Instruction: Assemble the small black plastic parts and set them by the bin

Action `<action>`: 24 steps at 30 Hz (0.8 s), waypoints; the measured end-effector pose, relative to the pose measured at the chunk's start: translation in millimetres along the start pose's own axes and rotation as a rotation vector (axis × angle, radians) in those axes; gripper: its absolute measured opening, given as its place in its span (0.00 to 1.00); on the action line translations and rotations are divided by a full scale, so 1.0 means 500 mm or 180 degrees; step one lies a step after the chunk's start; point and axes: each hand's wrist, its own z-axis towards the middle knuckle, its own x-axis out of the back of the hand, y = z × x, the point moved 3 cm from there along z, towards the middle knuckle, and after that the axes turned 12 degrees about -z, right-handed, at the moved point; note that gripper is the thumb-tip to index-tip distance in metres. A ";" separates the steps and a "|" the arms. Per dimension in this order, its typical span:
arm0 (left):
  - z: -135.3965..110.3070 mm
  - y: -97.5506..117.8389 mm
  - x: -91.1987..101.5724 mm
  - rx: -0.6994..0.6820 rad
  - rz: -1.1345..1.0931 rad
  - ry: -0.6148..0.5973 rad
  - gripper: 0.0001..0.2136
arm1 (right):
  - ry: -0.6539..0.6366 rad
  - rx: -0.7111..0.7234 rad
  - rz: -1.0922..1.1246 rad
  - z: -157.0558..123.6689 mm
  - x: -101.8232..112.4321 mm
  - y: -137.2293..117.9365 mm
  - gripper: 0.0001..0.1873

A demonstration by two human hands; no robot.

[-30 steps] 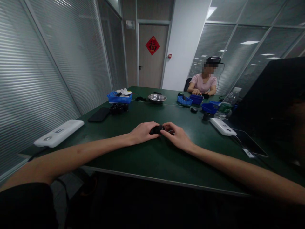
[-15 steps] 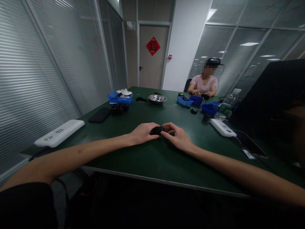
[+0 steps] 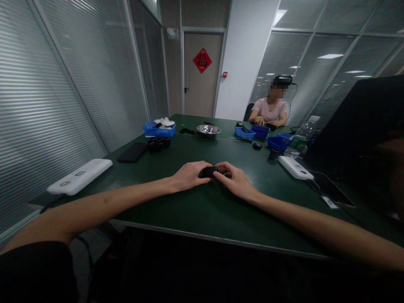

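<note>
A small black cylindrical part lies on its side between my hands, low over the green table. Its exact kind is too dark to make out. My left hand wraps round its left end, thumb towards me and fingers over the top. At the other end, my right hand closes on it with thumb and fingertips. The palm-side fingers of both hands are partly hidden.
Left stand a white power bank, a black phone, several black round parts and a blue basket. A metal bowl sits farther back. Blue bins, a bottle and another power bank are right. A person sits opposite.
My right thumb and fingers have shifted slightly on the end of the black part. My left hand keeps its place. The person opposite has moved their hands a little.
</note>
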 end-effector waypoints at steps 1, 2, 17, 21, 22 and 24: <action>0.000 0.000 0.000 0.0003 0.0005 0.0003 0.19 | 0.0011 0.0070 0.0010 0.000 0.000 0.000 0.16; 0.000 0.000 0.000 0.0011 0.0001 0.0000 0.18 | 0.0021 0.0156 0.0019 -0.001 -0.001 0.000 0.17; 0.001 -0.004 -0.002 0.0024 0.0023 -0.0037 0.19 | 0.0064 0.0342 0.0118 0.001 -0.004 0.004 0.18; 0.002 -0.003 -0.001 0.0037 0.0045 -0.0006 0.19 | 0.0142 0.0361 0.0141 0.000 -0.003 0.002 0.20; 0.002 -0.002 0.000 0.0033 0.0053 0.0008 0.18 | 0.0151 0.0284 0.0101 0.001 -0.003 0.001 0.19; 0.001 -0.002 0.000 0.0029 0.0080 0.0024 0.18 | 0.0119 0.0125 0.0027 0.001 -0.003 0.002 0.17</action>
